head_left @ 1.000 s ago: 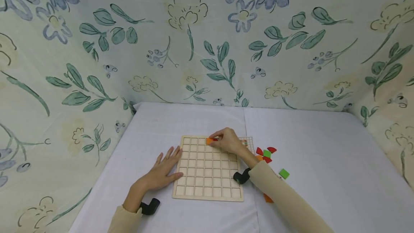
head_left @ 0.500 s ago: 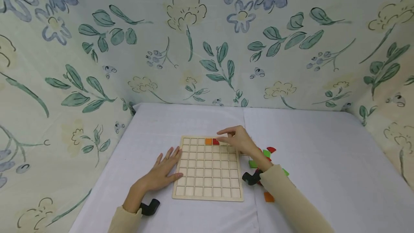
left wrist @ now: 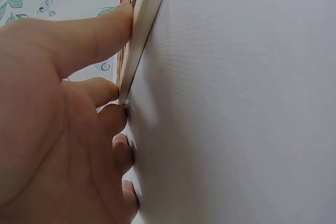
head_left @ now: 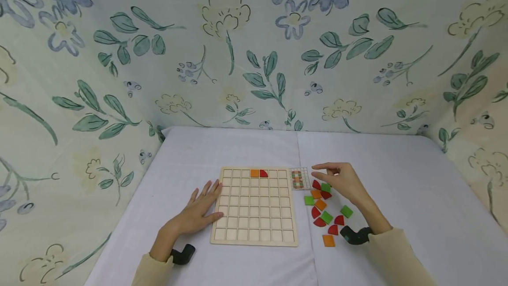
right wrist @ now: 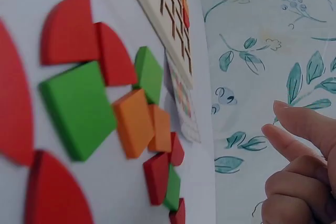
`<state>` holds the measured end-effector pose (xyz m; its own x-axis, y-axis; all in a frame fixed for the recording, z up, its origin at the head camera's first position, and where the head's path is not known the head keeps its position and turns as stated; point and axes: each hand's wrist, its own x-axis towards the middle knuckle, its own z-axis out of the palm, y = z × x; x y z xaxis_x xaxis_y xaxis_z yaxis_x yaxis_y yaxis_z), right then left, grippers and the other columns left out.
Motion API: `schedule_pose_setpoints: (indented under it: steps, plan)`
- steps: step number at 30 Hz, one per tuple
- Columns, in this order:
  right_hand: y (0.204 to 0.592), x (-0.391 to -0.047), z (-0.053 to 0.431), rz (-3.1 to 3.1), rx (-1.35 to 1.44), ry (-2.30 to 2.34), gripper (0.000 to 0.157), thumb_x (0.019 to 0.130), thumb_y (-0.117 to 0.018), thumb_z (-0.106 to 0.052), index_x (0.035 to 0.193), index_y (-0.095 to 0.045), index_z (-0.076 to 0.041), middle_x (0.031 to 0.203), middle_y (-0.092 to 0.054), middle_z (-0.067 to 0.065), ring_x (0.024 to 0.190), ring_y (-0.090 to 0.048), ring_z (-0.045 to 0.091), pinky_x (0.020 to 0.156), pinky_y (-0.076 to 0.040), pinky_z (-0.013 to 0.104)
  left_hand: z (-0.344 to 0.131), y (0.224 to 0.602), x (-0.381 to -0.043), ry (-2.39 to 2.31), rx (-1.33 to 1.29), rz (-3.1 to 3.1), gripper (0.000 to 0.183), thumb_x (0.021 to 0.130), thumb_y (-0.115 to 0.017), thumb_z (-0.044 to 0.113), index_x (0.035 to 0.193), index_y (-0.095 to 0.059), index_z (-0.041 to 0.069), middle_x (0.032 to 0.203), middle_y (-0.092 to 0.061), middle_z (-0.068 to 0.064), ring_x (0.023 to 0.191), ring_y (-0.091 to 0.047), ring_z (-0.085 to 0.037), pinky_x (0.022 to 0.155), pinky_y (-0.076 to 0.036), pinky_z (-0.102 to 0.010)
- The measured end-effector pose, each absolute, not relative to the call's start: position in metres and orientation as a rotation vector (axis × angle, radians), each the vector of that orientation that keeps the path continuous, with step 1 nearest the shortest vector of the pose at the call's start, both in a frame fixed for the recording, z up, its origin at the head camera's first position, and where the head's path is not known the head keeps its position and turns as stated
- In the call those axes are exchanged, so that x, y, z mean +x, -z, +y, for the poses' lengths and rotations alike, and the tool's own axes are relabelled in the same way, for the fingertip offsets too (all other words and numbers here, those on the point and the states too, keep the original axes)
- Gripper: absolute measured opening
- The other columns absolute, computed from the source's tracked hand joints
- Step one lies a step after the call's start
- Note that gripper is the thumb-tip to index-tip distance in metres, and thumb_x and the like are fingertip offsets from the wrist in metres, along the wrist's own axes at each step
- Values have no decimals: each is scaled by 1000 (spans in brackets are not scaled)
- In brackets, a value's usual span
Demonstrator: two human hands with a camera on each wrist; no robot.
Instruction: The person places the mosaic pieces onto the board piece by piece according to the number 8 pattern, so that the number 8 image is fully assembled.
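A wooden grid board (head_left: 254,244) lies flat on the table. In its far row sit an orange square tile (head_left: 255,173) and, right beside it, a red quarter-circle tile (head_left: 263,173). My left hand (head_left: 201,210) rests with fingers spread along the board's left edge; the left wrist view shows the thumb (left wrist: 100,38) against the rim. Over the table to the right, my right hand (head_left: 344,183) is raised above the loose tiles, thumb and index finger apart with nothing between them. The right wrist view also shows this hand (right wrist: 302,166) holding nothing, its other fingers curled.
A small printed pattern card (head_left: 305,179) touches the board's upper right side. Red quarter-circles (head_left: 319,222), green squares (head_left: 347,211) and orange squares (head_left: 328,240) lie scattered right of the board. Floral fabric (head_left: 246,47) hangs behind the white-covered table.
My right hand has let go of the red quarter-circle in the board's far row and moved right, over beside the card and loose tiles. My left hand has stayed in place.
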<state>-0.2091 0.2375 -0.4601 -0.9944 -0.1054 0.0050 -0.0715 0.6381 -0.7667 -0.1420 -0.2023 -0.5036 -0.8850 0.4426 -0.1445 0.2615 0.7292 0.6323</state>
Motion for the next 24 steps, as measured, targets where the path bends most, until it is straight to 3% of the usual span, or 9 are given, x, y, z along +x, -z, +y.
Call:
schedule_pose_setpoints:
  steps: [6, 14, 24]
  plan:
    - [474, -195, 264, 2882, -1, 1208, 41, 92, -79, -39, 122, -77, -11, 68, -43, 3, 68, -42, 18, 51, -32, 26, -203, 502, -141, -917, 554, 2648, 82, 105, -60, 34, 165, -14, 2, 174, -6, -16, 162, 4, -42, 126, 10, -67]
    - [493, -192, 284, 2967, 83, 1154, 36, 93, -79, -25, 122, -75, -4, 64, -43, 3, 64, -41, 17, 48, -31, 26, -204, 506, -140, -987, 591, 2667, 82, 103, -63, 31, 163, -18, -1, 173, -10, -22, 160, 0, -47, 124, 8, -70]
    - [507, -194, 285, 2969, 136, 1142, 38, 91, -80, -27, 120, -76, -2, 59, -42, 1, 61, -43, 18, 47, -32, 25, -204, 506, -142, -909, 562, 2646, 83, 105, -59, 35, 165, -13, 3, 175, -5, -14, 162, 5, -41, 126, 11, -66]
